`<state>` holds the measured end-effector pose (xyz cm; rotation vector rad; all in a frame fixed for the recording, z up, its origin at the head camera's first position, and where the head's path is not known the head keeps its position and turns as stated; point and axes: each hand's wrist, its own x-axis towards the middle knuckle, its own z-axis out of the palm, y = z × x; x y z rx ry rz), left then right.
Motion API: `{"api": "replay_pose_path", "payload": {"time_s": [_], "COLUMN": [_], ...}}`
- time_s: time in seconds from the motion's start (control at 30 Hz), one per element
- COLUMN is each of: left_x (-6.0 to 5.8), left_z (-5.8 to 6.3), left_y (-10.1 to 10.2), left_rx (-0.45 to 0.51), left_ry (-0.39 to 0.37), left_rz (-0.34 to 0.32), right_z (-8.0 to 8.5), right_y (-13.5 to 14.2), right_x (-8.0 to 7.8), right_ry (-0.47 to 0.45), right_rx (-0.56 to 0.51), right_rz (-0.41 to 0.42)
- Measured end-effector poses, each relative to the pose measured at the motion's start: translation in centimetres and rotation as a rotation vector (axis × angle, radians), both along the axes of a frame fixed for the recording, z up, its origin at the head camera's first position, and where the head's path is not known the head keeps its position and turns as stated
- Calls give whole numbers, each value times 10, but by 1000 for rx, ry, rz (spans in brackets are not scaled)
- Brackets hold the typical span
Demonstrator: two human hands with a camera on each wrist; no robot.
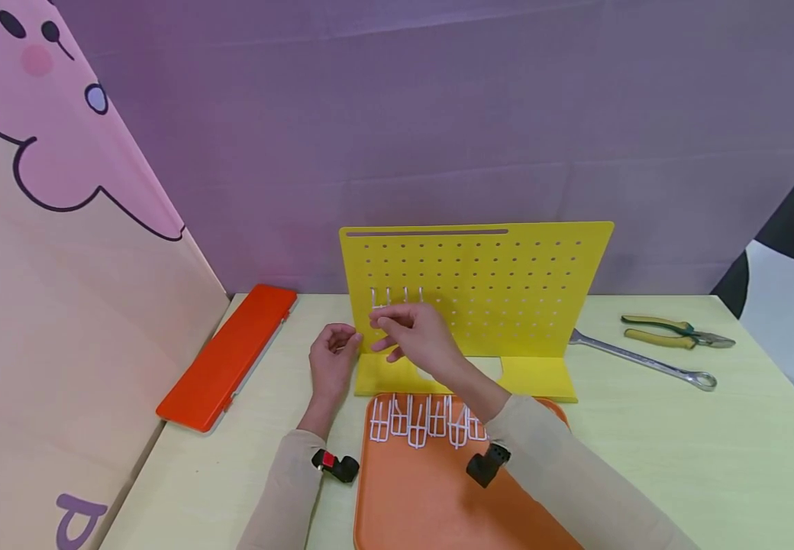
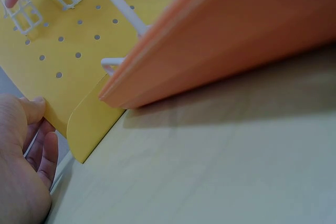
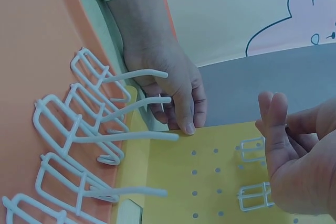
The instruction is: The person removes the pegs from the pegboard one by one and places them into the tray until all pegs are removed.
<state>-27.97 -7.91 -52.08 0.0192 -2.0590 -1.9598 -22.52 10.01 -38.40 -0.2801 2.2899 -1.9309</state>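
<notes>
A yellow pegboard [image 1: 479, 305] stands upright on its foot, with two white wire hooks on its left part. My left hand [image 1: 334, 359] is at the board's left edge, its thumb against the edge and its other fingers curled beside and behind it. At the leftmost wire hook [image 2: 23, 17], my right hand [image 1: 417, 336] pinches the prong between its fingertips, partly hiding the hook. The other mounted wire hook [image 3: 254, 196] is just beside that hand. Several loose hooks [image 1: 417, 420] lie along the far end of the orange tray [image 1: 404, 496], under my right forearm.
A red-orange flat case [image 1: 232, 359] lies at the left by the wall. To the right of the board are a combination wrench [image 1: 644, 360] and pliers with yellow-green handles [image 1: 679, 332]. A purple cloth backdrop [image 1: 438, 137] hangs behind the table.
</notes>
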Motion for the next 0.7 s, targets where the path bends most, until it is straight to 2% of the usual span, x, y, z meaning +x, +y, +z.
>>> {"api": "replay_pose_path", "payload": {"time_s": [0.4,0.7], "left_x": [0,-1], "left_z": [0,-1], "left_y": [0,0], "left_rx": [3,14], "left_ry": [-1,2], "left_rz": [-1,8], "right_z": [9,16], "right_y": [6,20], "right_x": [13,31], "right_ry": [43,139], "right_rx": [30,-4], "right_rz": [-25,-20]}}
